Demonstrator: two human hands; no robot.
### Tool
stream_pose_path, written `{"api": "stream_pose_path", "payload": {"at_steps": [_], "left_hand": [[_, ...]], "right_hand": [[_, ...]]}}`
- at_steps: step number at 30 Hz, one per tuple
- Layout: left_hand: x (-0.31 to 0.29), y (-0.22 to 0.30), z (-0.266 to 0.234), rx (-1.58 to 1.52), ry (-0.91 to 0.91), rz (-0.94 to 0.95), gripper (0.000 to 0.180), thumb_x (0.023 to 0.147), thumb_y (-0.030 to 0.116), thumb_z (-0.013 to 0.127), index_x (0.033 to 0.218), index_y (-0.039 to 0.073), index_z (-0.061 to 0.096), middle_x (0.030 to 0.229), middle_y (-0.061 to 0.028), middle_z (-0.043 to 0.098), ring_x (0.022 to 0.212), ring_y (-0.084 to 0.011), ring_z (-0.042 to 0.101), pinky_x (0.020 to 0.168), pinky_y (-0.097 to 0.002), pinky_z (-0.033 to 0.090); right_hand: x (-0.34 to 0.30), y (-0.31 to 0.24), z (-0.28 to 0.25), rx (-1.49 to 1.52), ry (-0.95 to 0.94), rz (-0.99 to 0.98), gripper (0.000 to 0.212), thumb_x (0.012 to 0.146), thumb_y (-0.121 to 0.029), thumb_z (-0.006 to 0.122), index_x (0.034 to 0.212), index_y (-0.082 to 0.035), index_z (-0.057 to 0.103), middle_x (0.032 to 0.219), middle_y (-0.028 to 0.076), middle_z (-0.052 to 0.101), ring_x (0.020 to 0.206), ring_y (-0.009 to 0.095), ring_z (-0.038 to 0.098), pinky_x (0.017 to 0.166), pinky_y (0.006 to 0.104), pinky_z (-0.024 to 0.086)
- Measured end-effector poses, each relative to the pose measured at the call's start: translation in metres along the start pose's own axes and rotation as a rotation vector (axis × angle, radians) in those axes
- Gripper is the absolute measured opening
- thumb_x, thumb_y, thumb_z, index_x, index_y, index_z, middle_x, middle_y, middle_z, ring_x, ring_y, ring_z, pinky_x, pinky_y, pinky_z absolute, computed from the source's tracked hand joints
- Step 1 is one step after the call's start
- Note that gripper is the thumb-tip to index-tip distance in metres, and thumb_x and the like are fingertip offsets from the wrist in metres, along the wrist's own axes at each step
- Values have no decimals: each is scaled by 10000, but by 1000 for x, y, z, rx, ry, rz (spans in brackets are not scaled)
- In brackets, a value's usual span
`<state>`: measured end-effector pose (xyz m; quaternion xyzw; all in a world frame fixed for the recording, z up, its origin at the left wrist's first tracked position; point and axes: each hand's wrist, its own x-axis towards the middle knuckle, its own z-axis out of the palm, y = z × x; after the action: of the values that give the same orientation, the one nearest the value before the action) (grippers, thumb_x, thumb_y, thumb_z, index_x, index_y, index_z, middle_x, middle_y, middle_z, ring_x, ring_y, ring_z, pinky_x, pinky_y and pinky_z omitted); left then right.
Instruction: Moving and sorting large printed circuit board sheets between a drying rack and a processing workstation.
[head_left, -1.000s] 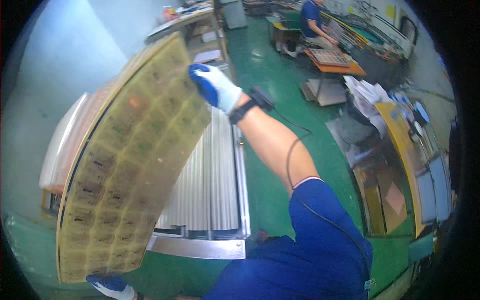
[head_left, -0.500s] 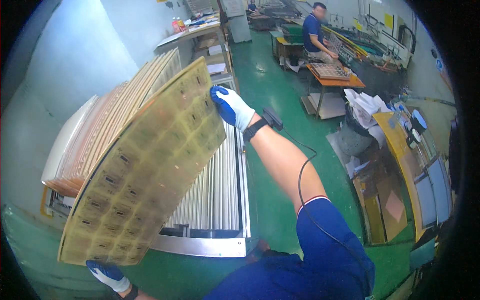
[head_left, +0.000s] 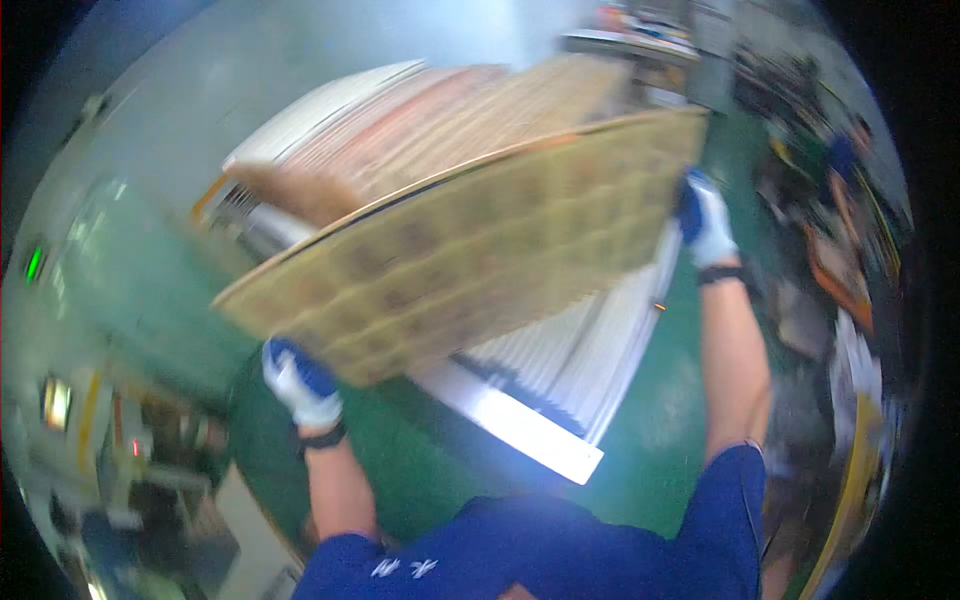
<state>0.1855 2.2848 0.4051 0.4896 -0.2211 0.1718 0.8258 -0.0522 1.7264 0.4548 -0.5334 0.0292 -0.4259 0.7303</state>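
Note:
Both my hands wear white gloves with blue palms. Between them they hold a large, thin yellowish panel with rows of rectangular patches, tilted across the view. My left hand is closed on its lower left edge, and my right hand grips the right edge near the upper corner. Behind and below the panel is a slotted rack with a pale metal front bar. Farther back in it stand many upright sheets, white, reddish and tan. Motion blur smears the panel's fine markings.
A shelf table with small items stands at the back. At the right, a person in dark blue is near an orange-topped table. White crumpled paper and a yellow-edged board are nearer. Equipment fills the lower left.
My view has swung left, so the rack and panel appear farther right. The panel has turned from steep to nearly level lengthwise. Both hands keep their hold, and my left forearm now shows.

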Motion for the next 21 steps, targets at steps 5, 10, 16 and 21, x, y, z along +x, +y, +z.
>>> {"api": "stream_pose_path", "payload": {"at_steps": [5, 10, 16, 21], "left_hand": [[9, 19, 40, 97, -108, 38, 161, 960, 159, 519, 836, 62, 554, 754, 64, 475, 684, -55, 411, 605, -239, 345], [11, 18, 63, 107, -254, -132, 237, 981, 217, 494, 926, 2, 576, 829, 24, 534, 774, -97, 472, 714, -266, 398], [-19, 12, 152, 3, -406, -189, 294, 959, 232, 542, 1088, -25, 602, 991, -39, 629, 883, -119, 558, 822, -266, 431], [-53, 18, 241, -116, -712, -135, 342, 960, 172, 563, 1215, -56, 556, 989, 0, 616, 839, -57, 510, 765, -221, 421]], "right_hand": [[22, 28, -82, 295, -47, 17, 324, 982, -150, 453, 1274, -25, 514, 1270, 79, 557, 1155, 210, 525, 1034, 356, 383], [3, 4, -117, 7, 47, -120, 357, 1012, -207, 407, 1298, -7, 485, 1312, 82, 524, 1199, 210, 493, 1054, 357, 361], [-48, -30, -216, 213, 52, -148, 419, 1014, -254, 393, 1376, -45, 425, 1405, 84, 455, 1277, 242, 430, 1099, 393, 300], [-108, -56, -304, 505, -314, -250, 435, 1023, -242, 337, 1408, -42, 378, 1446, 99, 404, 1320, 251, 378, 1126, 394, 250]]}}
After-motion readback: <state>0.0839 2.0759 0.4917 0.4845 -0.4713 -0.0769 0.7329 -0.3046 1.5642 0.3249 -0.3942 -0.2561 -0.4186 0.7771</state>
